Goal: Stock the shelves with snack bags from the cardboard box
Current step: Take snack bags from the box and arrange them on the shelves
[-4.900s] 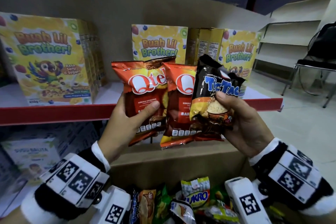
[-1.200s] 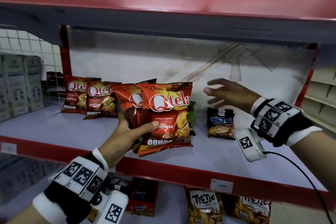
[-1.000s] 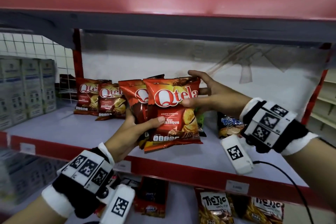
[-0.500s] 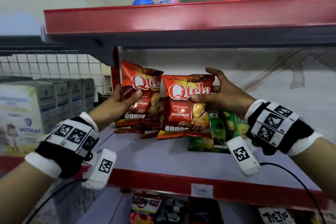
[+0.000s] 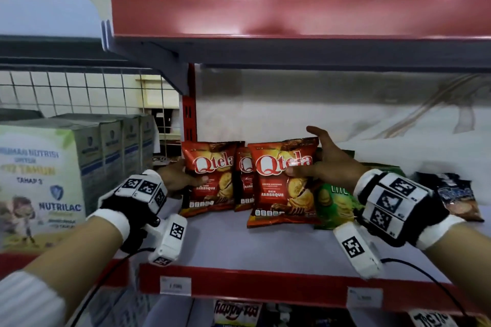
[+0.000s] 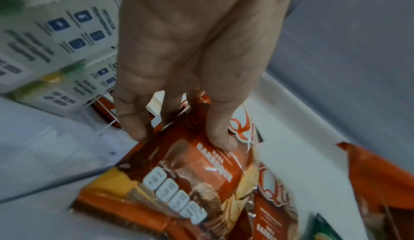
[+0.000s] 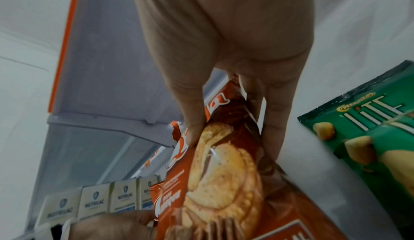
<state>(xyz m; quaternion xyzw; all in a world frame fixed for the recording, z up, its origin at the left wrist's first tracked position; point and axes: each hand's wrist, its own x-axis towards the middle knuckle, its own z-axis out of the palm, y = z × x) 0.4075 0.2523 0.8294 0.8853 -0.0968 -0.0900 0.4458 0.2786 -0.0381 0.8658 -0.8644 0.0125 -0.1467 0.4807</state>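
Observation:
Two red Qtela barbeque snack bags stand upright on the grey shelf (image 5: 265, 247) with the red front edge. My left hand (image 5: 183, 179) grips the left Qtela bag (image 5: 210, 178) at its left side, thumb on the front (image 6: 220, 137). My right hand (image 5: 308, 164) pinches the right Qtela bag (image 5: 284, 180) at its upper right corner, thumb in front and fingers behind (image 7: 224, 137). A third Qtela bag (image 5: 243, 183) leans behind, between the two. The cardboard box is out of view.
A green Lite snack bag (image 5: 334, 202) and a dark Tic Tac bag (image 5: 459, 196) lie to the right on the same shelf. Nutrilac boxes (image 5: 42, 183) fill the neighbouring shelf left. Another red shelf (image 5: 292, 16) hangs overhead with two bottles. More snack bags sit on the shelf below.
Both hands have moved the two Qtela bags back and down onto the shelf; they now stand side by side near the left post. The view has shifted left.

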